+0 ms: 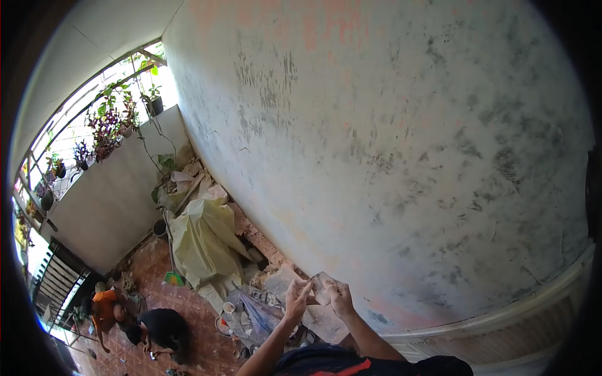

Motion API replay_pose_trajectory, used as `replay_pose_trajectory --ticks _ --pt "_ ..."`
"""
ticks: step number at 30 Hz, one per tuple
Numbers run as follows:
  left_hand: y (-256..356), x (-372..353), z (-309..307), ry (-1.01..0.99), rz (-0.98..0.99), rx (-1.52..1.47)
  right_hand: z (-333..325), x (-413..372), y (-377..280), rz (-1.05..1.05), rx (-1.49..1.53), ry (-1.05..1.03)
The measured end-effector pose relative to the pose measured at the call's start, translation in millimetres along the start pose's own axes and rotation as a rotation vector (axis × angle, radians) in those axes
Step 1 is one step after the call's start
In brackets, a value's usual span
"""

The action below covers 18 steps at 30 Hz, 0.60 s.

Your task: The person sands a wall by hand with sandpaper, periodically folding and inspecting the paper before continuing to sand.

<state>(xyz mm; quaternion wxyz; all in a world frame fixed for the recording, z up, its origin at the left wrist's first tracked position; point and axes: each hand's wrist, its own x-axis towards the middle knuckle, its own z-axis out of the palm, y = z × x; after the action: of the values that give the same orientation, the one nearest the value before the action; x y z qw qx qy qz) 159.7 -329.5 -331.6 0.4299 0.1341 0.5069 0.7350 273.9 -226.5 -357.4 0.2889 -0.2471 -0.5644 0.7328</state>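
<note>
A flat, dusty piece [322, 287] is held up between the two hands, below the centre of the frame, in front of the foot of the stained wall [401, 156]. Its left edge is pinched by the left hand [297, 299], and its right side is gripped by the right hand [340, 297], with the fingers curled; whether it is paper, cloth or something stiffer cannot be told. For this two-handed hold, the piece is probably best gripped near opposite edges, with even, light tension and the fingertips set clear of any sharp rim, so that it is neither creased nor dropped onto the rubble [257, 244] below. Its broad face seems to be turned towards the camera. Its long axis appears to be slanted from the top down towards the lower right, with a blunt corner pointed to the top of the frame; the lower end is partly hidden, so the exact direction is left uncertain.
</note>
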Motion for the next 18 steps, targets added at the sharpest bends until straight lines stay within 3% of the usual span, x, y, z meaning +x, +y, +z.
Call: replay_pose_trajectory --ticks 4,9,11,13,14,18 --pt "3 12 -1 -0.065 0.047 -0.059 28 -2 -55 -0.065 -0.087 0.125" --pt "27 38 15 -0.17 0.049 0.026 18 9 -63 -0.141 -0.181 0.246" --pt "41 63 26 -0.197 0.17 0.011 24 16 -108 -0.398 -0.382 0.395" --pt "57 106 37 -0.257 0.39 0.262 11 27 -166 -0.753 -0.722 0.43" --pt "81 113 53 -0.223 0.545 0.381 11 31 -206 -0.861 -0.774 0.404" --pt "172 154 136 -0.115 1.143 0.749 23 59 -347 -1.33 -1.453 0.425"
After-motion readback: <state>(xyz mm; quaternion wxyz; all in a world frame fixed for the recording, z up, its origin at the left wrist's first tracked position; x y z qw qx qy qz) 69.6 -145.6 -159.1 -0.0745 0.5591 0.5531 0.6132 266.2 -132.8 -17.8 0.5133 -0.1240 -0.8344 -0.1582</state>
